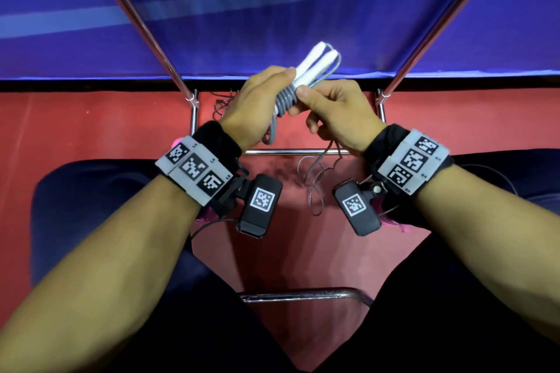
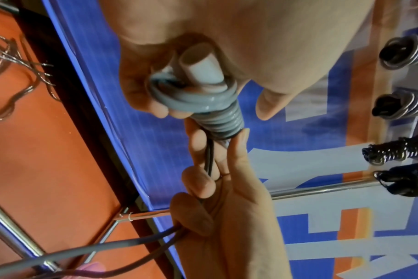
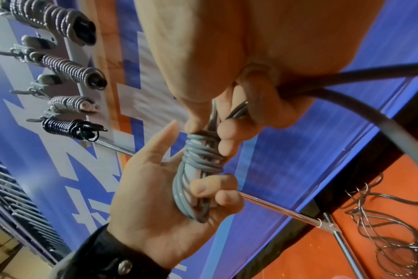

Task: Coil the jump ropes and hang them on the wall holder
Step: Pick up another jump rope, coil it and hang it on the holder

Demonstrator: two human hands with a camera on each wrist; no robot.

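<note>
Red floor (image 1: 91,130) lies near, blue banner (image 1: 272,9) far. Left hand (image 1: 257,103) grips the jump rope (image 1: 286,97) by its handles (image 1: 315,63); right hand (image 1: 339,112) clasps its cord (image 2: 95,248).

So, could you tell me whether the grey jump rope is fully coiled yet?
Partly coiled: several turns of grey rope wrap the white handles in the left hand; a loose length trails from the right hand.

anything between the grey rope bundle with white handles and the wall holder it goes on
Nothing visible does: in the right wrist view only open air separates the grey coiled jump rope with white handles from the wall holder, whose pegs carry other coiled ropes.
</note>
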